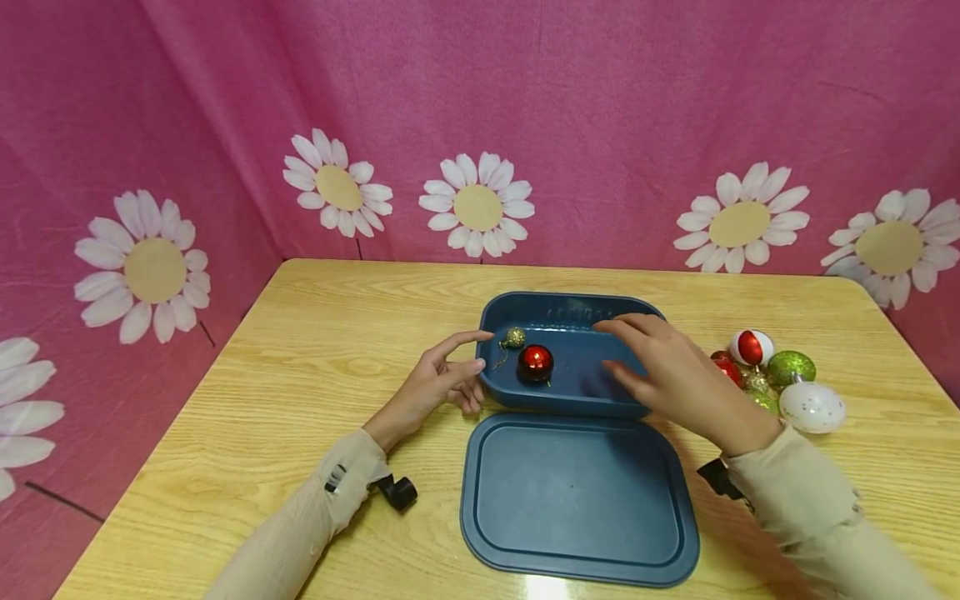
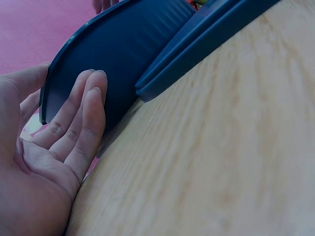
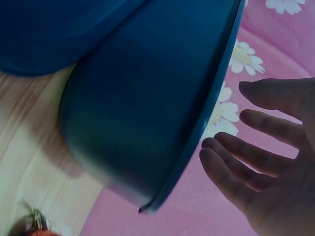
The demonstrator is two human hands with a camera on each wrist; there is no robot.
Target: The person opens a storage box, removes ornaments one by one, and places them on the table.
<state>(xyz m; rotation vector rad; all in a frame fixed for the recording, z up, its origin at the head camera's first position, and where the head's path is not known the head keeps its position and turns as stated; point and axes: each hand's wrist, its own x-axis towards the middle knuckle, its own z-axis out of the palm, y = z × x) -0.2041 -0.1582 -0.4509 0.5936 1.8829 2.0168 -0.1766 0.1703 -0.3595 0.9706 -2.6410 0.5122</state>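
In the head view, a dark blue plastic container (image 1: 572, 407) holds a shiny red ball ornament (image 1: 536, 363) and a small gold glitter ball (image 1: 514, 337) with a thin cord. My left hand (image 1: 442, 379) is at its left rim, thumb and index fingertips touching the edge. The left wrist view shows the other fingers (image 2: 91, 118) loosely extended beside the outer wall. Over the container's right end hovers my right hand (image 1: 675, 375), fingers spread and slightly bent. The right wrist view shows nothing between those fingers, with a gap from the rim.
The flat blue lid (image 1: 577, 496) lies in front of the container. Right of it is a cluster of ornaments, including a white speckled one (image 1: 812, 407), a green one (image 1: 791, 367) and a red-and-white one (image 1: 752, 347). A pink flowered curtain (image 1: 600, 108) borders the wooden table (image 1: 330, 333).
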